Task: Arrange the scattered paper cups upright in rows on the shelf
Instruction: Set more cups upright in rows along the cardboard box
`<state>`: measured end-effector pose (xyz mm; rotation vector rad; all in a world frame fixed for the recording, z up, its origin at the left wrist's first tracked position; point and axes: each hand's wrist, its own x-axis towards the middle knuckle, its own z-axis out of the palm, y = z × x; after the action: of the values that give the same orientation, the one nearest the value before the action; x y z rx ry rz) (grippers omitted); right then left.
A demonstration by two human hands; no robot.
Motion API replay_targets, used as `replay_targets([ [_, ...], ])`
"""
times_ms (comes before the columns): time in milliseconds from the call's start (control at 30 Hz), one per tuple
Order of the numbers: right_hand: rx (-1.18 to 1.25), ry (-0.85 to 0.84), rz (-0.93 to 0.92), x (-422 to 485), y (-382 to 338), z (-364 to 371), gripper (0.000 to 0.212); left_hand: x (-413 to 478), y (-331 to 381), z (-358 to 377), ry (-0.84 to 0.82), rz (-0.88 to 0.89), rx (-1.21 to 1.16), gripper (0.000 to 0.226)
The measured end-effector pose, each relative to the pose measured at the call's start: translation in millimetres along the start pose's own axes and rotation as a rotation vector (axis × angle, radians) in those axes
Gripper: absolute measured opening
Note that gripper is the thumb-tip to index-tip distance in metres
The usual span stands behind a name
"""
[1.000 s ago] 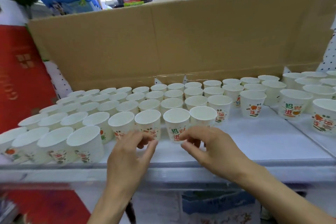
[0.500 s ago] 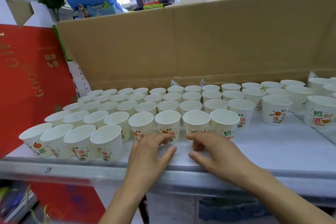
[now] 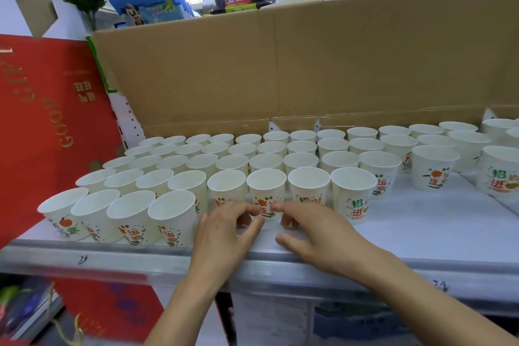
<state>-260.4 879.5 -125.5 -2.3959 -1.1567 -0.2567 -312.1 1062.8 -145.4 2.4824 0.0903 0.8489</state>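
Note:
Several white paper cups with orange and green print stand upright in rows on the white shelf [image 3: 427,236]. The front row runs from a cup at the left edge [image 3: 63,211] to one at the right end [image 3: 353,194]. My left hand [image 3: 224,233] and my right hand [image 3: 320,233] lie on the shelf's front edge. Their lightly bent fingertips touch the lower wall of a front-row cup [image 3: 266,191] from both sides. Neither hand wraps round a cup. The bases of two neighbouring cups are partly hidden by my fingers.
A tall cardboard sheet [image 3: 337,64] closes the back of the shelf. A red gift box [image 3: 47,121] leans at the left. More upright cups [image 3: 434,166] stand spaced apart at the right. Bare shelf surface lies in front of those right-hand cups.
The view has shifted, so the cups appear further right and lower. Both hands stay at the base of the front-row cups, their fingertips a little closer together.

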Motion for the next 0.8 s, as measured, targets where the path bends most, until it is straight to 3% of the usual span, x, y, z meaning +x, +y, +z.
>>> replay_targets([
  [133,0.05,0.092,0.003,-11,-1,-4,0.043,0,0,0,-0.014,0.002,0.016,0.007],
  [233,0.046,0.405,-0.028,-27,10,-16,0.015,-3,7,0,0.009,0.056,0.012,0.007],
  [333,-0.03,0.605,0.061,-36,28,-35,0.017,0,26,3,0.094,0.181,0.0,0.01],
  [433,-0.174,0.533,0.224,-36,44,-46,0.029,11,47,8,0.147,0.287,0.056,0.026],
  [533,-0.208,0.437,0.258,-34,54,-45,0.018,24,60,15,0.091,0.347,0.157,0.044],
  [800,-0.193,0.366,0.262,-33,54,-50,0.025,37,66,25,0.021,0.369,0.282,0.036],
])
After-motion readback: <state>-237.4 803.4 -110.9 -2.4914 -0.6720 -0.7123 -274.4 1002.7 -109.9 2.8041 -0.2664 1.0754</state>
